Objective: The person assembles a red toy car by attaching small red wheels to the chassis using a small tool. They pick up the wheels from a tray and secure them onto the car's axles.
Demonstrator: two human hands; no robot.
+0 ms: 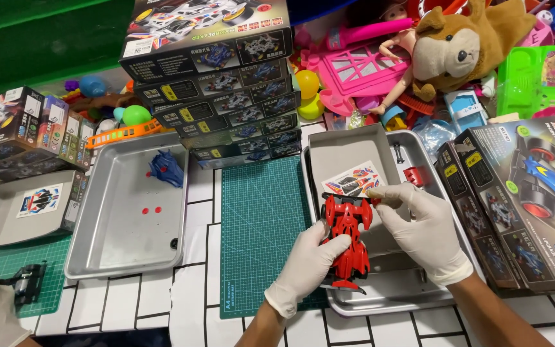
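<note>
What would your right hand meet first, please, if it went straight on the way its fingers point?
Probably the red car shell: the right hand points left, fingertips already at its upper corner. Depth is unclear.

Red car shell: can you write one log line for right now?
left hand: holds red car shell | right hand: pinches shell's front | place: over right tray | nearby: sticker sheet, blue shell in left tray

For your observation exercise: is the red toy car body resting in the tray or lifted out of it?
Lifted: both gloved hands, left hand and right hand, hold the red car body above the metal tray.

Car shell above right tray
</note>
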